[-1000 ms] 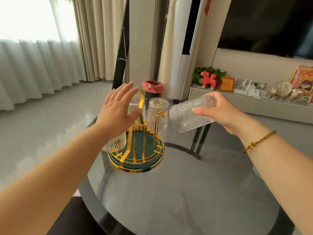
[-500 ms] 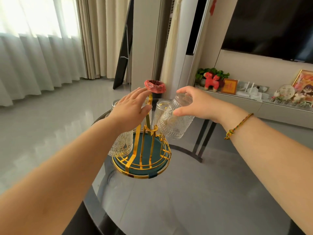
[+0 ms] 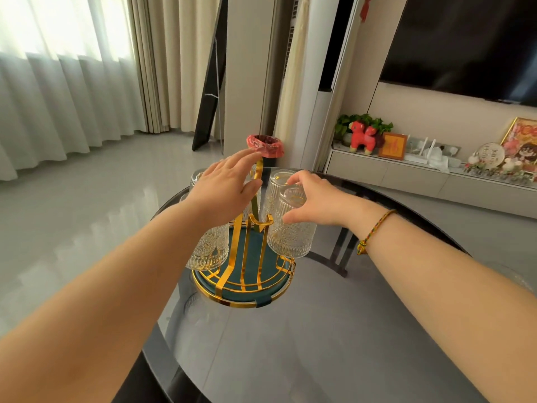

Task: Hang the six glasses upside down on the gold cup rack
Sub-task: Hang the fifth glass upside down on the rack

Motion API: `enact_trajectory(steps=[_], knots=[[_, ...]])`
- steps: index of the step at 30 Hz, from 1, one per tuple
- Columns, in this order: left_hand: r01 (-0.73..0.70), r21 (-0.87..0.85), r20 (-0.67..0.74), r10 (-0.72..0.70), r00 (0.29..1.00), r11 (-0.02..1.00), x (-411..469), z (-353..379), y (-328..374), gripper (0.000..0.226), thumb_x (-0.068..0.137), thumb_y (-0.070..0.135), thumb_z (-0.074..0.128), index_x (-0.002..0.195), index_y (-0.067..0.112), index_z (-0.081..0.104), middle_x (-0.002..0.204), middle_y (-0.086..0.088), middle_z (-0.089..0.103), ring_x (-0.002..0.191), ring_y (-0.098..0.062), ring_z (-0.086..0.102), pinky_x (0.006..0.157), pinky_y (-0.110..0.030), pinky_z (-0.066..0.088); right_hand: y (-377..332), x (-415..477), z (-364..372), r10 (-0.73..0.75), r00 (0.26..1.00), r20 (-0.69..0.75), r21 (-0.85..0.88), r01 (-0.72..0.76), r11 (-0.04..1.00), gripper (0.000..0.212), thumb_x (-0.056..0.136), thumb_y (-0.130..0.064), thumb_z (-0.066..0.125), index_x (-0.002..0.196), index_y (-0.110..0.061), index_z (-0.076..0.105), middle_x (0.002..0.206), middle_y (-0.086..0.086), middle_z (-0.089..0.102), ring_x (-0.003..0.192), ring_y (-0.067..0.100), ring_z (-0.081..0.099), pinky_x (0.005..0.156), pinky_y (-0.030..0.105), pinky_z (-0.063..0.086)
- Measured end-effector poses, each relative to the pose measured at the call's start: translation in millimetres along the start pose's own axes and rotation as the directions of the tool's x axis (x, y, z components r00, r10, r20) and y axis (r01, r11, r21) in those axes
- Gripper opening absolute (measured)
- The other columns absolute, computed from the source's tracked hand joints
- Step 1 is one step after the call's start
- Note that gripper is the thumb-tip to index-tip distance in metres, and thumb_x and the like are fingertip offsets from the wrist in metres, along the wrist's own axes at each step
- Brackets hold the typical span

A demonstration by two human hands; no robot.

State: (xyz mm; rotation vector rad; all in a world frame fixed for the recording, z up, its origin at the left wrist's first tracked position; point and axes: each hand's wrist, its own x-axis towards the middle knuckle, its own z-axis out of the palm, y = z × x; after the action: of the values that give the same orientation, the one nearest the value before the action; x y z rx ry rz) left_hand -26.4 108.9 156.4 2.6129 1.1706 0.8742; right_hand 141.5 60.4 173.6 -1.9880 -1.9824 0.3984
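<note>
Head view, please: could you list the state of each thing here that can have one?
Gold cup rack: upright on the glass table.
Right-hand glass: upside down, fingers on its base.
Left-side glass: upside down on rack.
Right hand: gripping the glass.
Left hand: open, at the rack's handle.
Television: off.

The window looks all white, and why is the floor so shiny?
In the head view, daylight through the sheer curtains washes the window out to white; the glossy floor mirrors that glow; the glass table carries a dull sheen; straight lines bend near the edges from the wide lens.
</note>
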Motion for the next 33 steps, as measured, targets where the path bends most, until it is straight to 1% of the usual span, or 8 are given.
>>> enact_trajectory(steps=[8,14,17,19,21,25,29,33], knots=[[0.014,0.007,-0.009,-0.014,1.0,1.0,0.0,1.3,1.2,0.047,0.093,0.027,0.034,0.136,0.022,0.018,0.15,-0.002,0.021,0.136,-0.023,0.02,0.111,-0.04,0.014,4.4,-1.5,11.6,-0.009,0.998,-0.058,-0.009,0.008,1.0,0.064,0.072,-0.028,0.066,0.126,-0.016,0.033,0.137,0.009,0.03,0.128,0.025,0.024,0.099,0.036,0.03],[0.076,-0.025,-0.026,-0.077,0.997,0.997,-2.3,-0.4,10.5,0.047,0.092,0.028,0.035,0.136,0.022,0.02,0.15,-0.002,0.021,0.137,-0.022,0.016,0.112,-0.041,0.012,18.0,-20.8,18.4,0.042,0.956,-0.29,0.195,0.017,0.981,0.059,0.07,-0.03,0.068,0.121,-0.019,0.038,0.134,0.005,0.035,0.124,0.022,0.027,0.09,0.028,0.025],[0.031,-0.099,-0.167,-0.047,0.985,0.995,-18.9,3.3,23.8,0.041,0.091,0.022,0.04,0.132,0.018,0.033,0.145,-0.004,0.034,0.136,-0.017,0.019,0.111,-0.04,0.013,36.8,-49.5,28.2,0.08,0.874,-0.479,0.273,0.061,0.96,0.057,0.072,-0.024,0.066,0.121,-0.018,0.039,0.132,0.005,0.035,0.122,0.02,0.031,0.094,0.026,0.025],[-0.075,-0.146,-0.289,0.03,0.957,0.986,-37.2,8.4,39.5,0.034,0.089,0.02,0.044,0.122,0.015,0.047,0.133,-0.007,0.05,0.127,-0.01,0.027,0.106,-0.036,0.019,52.5,-74.1,40.7,0.093,0.809,-0.581,0.271,0.085,0.959,0.053,0.072,-0.018,0.066,0.119,-0.014,0.042,0.13,0.008,0.038,0.12,0.022,0.034,0.098,0.028,0.028],[-0.186,-0.134,-0.322,0.135,0.937,0.973,-54.6,17.2,57.3,0.033,0.084,0.023,0.041,0.11,0.011,0.057,0.118,-0.009,0.062,0.117,-0.01,0.036,0.101,-0.033,0.026,72.8,-96.9,54.6,0.136,0.771,-0.622,0.27,0.048,0.962,0.051,0.071,-0.012,0.066,0.117,-0.008,0.045,0.128,0.013,0.041,0.12,0.026,0.038,0.101,0.032,0.03],[-0.282,-0.181,-0.212,0.242,0.947,0.942,-79.9,53.9,87.2,0.03,0.082,0.019,0.041,0.098,0.009,0.064,0.101,-0.009,0.069,0.107,-0.021,0.056,0.095,-0.034,0.04,114.0,-137.7,77.4,0.328,0.705,-0.629,0.371,-0.099,0.923,0.049,0.072,-0.01,0.066,0.116,-0.006,0.045,0.129,0.015,0.04,0.122,0.029,0.036,0.101,0.033,0.028],[-0.158,-0.314,-0.059,0.146,0.987,0.936,-90.7,99.4,102.3,0.023,0.084,0.002,0.048,0.099,0.007,0.063,0.11,-0.014,0.064,0.105,-0.029,0.057,0.087,-0.031,0.041,147.4,-170.6,90.4,0.495,0.587,-0.641,0.454,-0.23,0.861,0.059,0.072,-0.017,0.069,0.122,-0.009,0.039,0.136,0.013,0.035,0.128,0.028,0.029,0.101,0.031,0.025],[-0.058,-0.276,0.064,0.079,0.995,0.959,-89.8,137.2,107.5,0.026,0.086,0.004,0.046,0.108,0.009,0.059,0.121,-0.009,0.058,0.114,-0.026,0.051,0.09,-0.029,0.038,181.3,-189.4,91.5,0.621,0.428,-0.656,0.531,-0.323,0.783,0.073,0.069,-0.022,0.072,0.128,-0.008,0.032,0.14,0.018,0.03,0.13,0.033,0.025,0.103,0.043,0.027]])
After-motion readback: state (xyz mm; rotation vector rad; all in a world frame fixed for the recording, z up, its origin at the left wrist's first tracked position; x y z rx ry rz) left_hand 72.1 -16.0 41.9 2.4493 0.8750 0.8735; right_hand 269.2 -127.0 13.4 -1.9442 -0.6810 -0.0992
